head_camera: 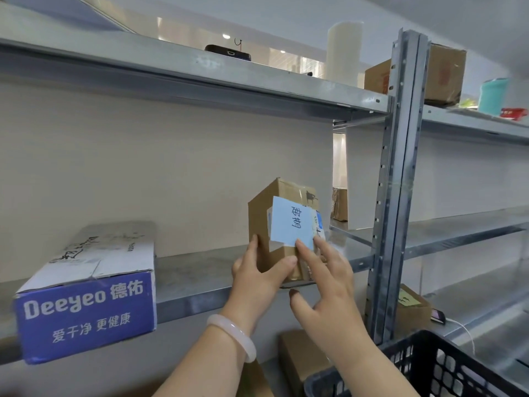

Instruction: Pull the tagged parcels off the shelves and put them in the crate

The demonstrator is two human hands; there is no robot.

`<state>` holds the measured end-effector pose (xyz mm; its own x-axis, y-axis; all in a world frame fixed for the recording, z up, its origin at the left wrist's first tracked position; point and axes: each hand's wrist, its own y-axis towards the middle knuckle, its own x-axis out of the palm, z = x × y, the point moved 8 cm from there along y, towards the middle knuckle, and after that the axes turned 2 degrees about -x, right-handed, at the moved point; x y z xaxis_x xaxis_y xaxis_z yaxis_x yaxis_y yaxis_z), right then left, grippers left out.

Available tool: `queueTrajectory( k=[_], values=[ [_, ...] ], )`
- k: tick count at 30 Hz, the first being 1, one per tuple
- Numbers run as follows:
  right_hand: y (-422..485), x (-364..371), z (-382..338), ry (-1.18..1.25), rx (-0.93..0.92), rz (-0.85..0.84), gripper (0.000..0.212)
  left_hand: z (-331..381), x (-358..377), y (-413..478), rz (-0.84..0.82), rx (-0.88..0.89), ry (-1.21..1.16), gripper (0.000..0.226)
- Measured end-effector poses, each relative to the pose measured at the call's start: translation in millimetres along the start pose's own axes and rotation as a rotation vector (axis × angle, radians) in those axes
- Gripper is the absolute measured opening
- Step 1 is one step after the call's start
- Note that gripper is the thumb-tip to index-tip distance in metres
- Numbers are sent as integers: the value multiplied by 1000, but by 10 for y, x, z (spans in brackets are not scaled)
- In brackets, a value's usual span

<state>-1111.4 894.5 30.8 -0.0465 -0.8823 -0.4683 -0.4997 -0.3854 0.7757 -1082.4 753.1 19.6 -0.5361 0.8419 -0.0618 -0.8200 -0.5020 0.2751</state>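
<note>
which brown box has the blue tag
The box gripped by the left hand on the middle shelf. The top-shelf box shows no tag; the lower box has a yellow note.

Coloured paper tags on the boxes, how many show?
2: a blue tag on the cardboard box the left hand grips, a yellow tag on the lower-right box. Others may face away.

I see the parcel on the middle shelf, a bigger box to its left, the crate below at my right.
</note>
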Motion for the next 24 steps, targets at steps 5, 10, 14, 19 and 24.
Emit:
queueTrajectory(
  k=[5,10,14,19,24],
  values=[
    [-92,-309,131,341,138,177,51,-72,146,-69,-78,31,-182,93],
    [-174,-435,299,590,344,81,65,-212,507,-250,-239,22,-263,79],
    [-447,-608,373,527,400,141,71,-204,715,-328,-261,73,-138,84],
    [-856,-1005,249,353,431,305,72,-125,1025,-667,-350,191,-15,59],
    [-1526,-1329,-200,100,504,469,70,-21,1281,-1276,-652,293,-82,48]
  ],
)
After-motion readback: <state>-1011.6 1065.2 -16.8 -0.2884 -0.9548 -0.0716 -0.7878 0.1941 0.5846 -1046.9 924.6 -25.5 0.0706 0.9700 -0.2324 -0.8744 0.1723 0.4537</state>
